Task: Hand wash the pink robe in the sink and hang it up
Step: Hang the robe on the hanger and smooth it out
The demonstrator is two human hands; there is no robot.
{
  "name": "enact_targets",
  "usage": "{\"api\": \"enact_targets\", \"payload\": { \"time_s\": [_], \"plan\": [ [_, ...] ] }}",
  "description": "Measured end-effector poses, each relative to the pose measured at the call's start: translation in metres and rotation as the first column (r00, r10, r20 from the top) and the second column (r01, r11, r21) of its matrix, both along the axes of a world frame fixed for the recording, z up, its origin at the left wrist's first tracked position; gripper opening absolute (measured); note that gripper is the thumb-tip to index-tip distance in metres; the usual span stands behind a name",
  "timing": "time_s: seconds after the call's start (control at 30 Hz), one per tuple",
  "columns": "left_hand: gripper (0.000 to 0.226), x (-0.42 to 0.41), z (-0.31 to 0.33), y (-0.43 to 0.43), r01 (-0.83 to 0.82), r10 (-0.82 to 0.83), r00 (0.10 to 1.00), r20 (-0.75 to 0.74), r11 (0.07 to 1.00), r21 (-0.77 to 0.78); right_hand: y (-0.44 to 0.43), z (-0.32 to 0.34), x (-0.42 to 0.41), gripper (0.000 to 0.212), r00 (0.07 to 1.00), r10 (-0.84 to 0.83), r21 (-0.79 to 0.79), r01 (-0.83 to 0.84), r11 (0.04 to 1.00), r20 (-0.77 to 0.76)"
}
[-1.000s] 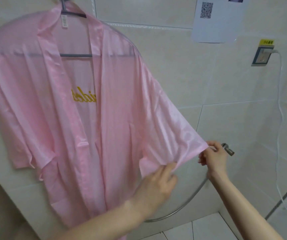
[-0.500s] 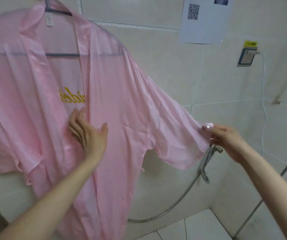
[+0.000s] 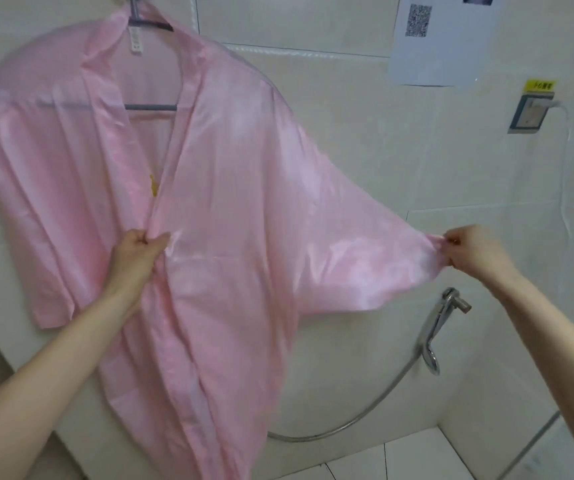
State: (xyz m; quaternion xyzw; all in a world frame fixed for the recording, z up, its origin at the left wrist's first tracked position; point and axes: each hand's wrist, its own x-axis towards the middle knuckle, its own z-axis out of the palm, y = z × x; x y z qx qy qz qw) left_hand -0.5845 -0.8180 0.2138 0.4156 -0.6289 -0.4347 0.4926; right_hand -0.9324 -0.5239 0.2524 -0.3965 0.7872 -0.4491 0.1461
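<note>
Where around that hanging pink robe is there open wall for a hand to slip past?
Bare tile lies above the stretched sleeve of the robe, below the paper sheet and left of the socket. Another patch sits under the sleeve, between robe and hose. Crowded: the sleeve end, where the right hand pinches it just above the sprayer.
</note>
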Motion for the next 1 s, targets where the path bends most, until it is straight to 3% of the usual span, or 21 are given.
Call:
{"api": "enact_targets", "payload": {
  "time_s": [0.07, 0.1, 0.17, 0.2, 0.23, 0.3, 0.33, 0.37, 0.4, 0.43, 0.5, 0.57, 0.63, 0.67, 0.7, 0.77, 0.83, 0.87, 0.93, 0.97, 1.0],
  "plan": [
    [0.027, 0.008, 0.005, 0.022, -0.018, 0.036, 0.993, 0.111, 0.988, -0.154, -0.005, 0.007, 0.013, 0.025, 0.974, 0.145, -0.033, -0.141, 0.989, 0.175],
    [0.025, 0.009, 0.01, 0.04, 0.161, -0.146, 0.983, 0.108, 0.976, -0.147, -0.004, 0.012, 0.022, 0.028, 0.955, 0.205, -0.041, -0.201, 0.979, 0.214],
    [0.026, 0.01, 0.027, 0.073, 0.625, -0.623, 0.775, 0.103, 0.78, 0.016, -0.015, 0.008, 0.013, 0.005, 0.985, 0.124, 0.005, -0.125, 0.992, 0.122],
    [0.037, 0.012, 0.029, 0.076, 0.704, -0.701, 0.701, 0.13, 0.709, 0.03, -0.018, 0.008, 0.009, 0.011, 0.999, 0.032, 0.031, -0.033, 0.999, 0.009],
    [0.047, 0.012, 0.032, 0.068, 0.663, -0.654, 0.736, 0.174, 0.749, 0.009, -0.019, 0.009, 0.011, 0.016, 0.997, -0.026, 0.083, 0.032, 0.996, -0.068],
    [0.041, 0.013, 0.032, 0.039, 0.266, -0.174, 0.888, 0.425, 0.949, -0.167, -0.02, 0.014, 0.014, 0.008, 0.988, 0.138, 0.043, -0.141, 0.989, 0.075],
    [0.038, 0.014, 0.027, 0.029, 0.144, 0.019, 0.843, 0.537, 0.955, -0.26, -0.017, 0.018, 0.02, 0.022, 0.97, 0.205, 0.026, -0.21, 0.977, 0.128],
    [0.041, 0.014, 0.024, 0.025, 0.154, -0.012, 0.839, 0.545, 0.964, -0.217, -0.016, 0.021, 0.02, 0.028, 0.975, 0.21, 0.043, -0.214, 0.976, 0.077],
    [0.051, 0.015, 0.027, 0.028, 0.291, -0.229, 0.85, 0.475, 0.955, -0.059, -0.019, 0.019, 0.011, 0.025, 0.992, 0.119, 0.055, -0.121, 0.991, 0.043],
    [0.062, 0.016, 0.031, 0.034, 0.51, -0.512, 0.761, 0.398, 0.852, 0.12, -0.021, 0.018, 0.003, 0.025, 0.999, 0.005, 0.024, -0.004, 1.0, -0.043],
    [0.065, 0.018, 0.039, 0.039, 0.639, -0.661, 0.646, 0.382, 0.742, 0.203, -0.021, 0.017, 0.001, 0.028, 0.995, -0.07, 0.056, 0.074, 0.996, -0.073],
    [0.045, 0.018, 0.038, 0.02, 0.434, -0.437, 0.716, 0.545, 0.889, 0.144, -0.02, 0.021, 0.013, 0.022, 0.976, 0.166, 0.06, -0.176, 0.983, 0.144],
    [0.028, 0.014, 0.032, 0.011, 0.14, 0.066, 0.704, 0.708, 0.963, -0.229, -0.023, 0.02, 0.009, 0.027, 0.962, 0.195, 0.052, -0.208, 0.977, 0.189],
    [0.021, 0.011, 0.031, 0.014, 0.157, 0.052, 0.712, 0.7, 0.96, -0.231, -0.026, 0.015, 0.0, 0.022, 0.99, 0.115, 0.074, -0.121, 0.99, 0.083],
    [0.014, 0.009, 0.034, 0.025, 0.302, -0.144, 0.714, 0.685, 0.946, -0.116, -0.028, 0.011, -0.009, 0.017, 0.998, -0.006, 0.079, 0.011, 0.997, -0.069],
    [0.005, 0.01, 0.039, 0.037, 0.567, -0.466, 0.602, 0.648, 0.821, 0.064, -0.028, 0.009, -0.007, 0.017, 0.999, -0.019, 0.117, 0.024, 0.993, -0.043],
    [0.008, 0.017, 0.035, 0.026, 0.511, -0.474, 0.636, 0.609, 0.85, 0.127, -0.022, 0.014, 0.007, 0.022, 0.949, 0.212, 0.045, -0.228, 0.973, 0.235],
    [0.011, 0.017, 0.031, 0.015, 0.368, -0.324, 0.723, 0.61, 0.928, 0.056, -0.023, 0.016, 0.008, 0.02, 0.934, 0.246, 0.017, -0.259, 0.966, 0.26],
    [0.018, 0.019, 0.029, 0.01, 0.209, -0.112, 0.757, 0.644, 0.975, -0.076, -0.03, 0.011, -0.007, 0.009, 0.995, 0.098, 0.074, -0.1, 0.992, 0.027],
    [0.018, 0.019, 0.03, 0.014, 0.303, -0.246, 0.783, 0.571, 0.953, -0.006, -0.033, 0.008, -0.012, 0.012, 0.988, -0.03, 0.123, 0.049, 0.991, -0.153],
    [0.02, 0.021, 0.03, 0.021, 0.455, -0.461, 0.729, 0.507, 0.879, 0.144, -0.033, 0.004, -0.018, 0.013, 0.982, -0.058, 0.159, 0.087, 0.983, -0.178]
  ]
}}
